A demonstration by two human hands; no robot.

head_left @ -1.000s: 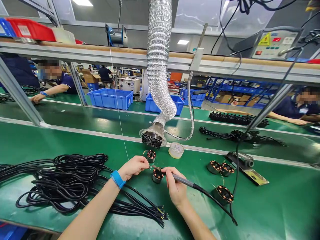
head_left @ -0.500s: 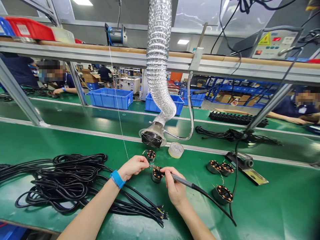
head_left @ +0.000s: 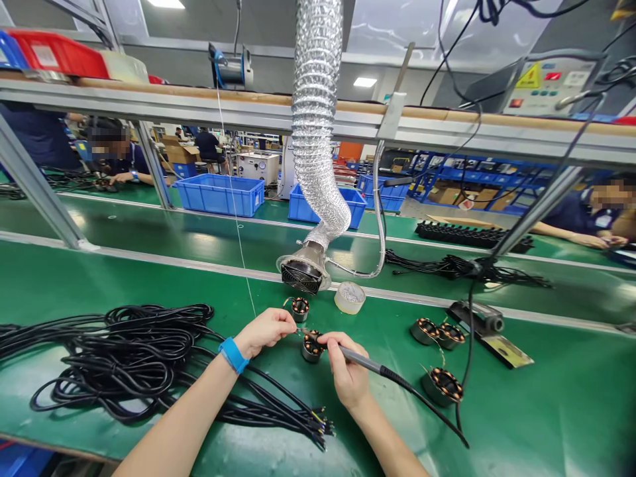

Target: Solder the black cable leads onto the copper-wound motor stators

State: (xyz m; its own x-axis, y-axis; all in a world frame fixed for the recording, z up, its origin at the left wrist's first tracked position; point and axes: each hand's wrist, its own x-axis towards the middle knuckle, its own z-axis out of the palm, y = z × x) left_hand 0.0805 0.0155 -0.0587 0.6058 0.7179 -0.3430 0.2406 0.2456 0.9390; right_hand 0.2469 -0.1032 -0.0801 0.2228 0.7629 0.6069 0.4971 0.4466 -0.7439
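My right hand (head_left: pixel 350 371) is closed round the grey handle of a soldering iron (head_left: pixel 362 359), its tip pointing left. The tip is over a copper-wound motor stator (head_left: pixel 311 350) on the green bench. My left hand (head_left: pixel 268 331), with a blue wristband, pinches a thin solder wire (head_left: pixel 242 255) beside the iron's tip. That wire hangs from a spool (head_left: pixel 231 69) on the shelf above. Just behind stands a second stator (head_left: pixel 300 309). The exact contact at the tip is too small to make out.
Black cables (head_left: pixel 129 358) lie in a heap at left. A fume duct (head_left: pixel 303 265) hangs ahead, beside a round tub (head_left: pixel 350 298). More stators (head_left: pixel 444 384) and a metal stand (head_left: pixel 479 321) are at right. Across the conveyor (head_left: pixel 199 244), co-workers sit at both sides.
My hands, the iron and the stator are almost unmoved. On the conveyor, the black cable bundle has shifted slightly left. The co-workers' hands at far left and right have moved a little.
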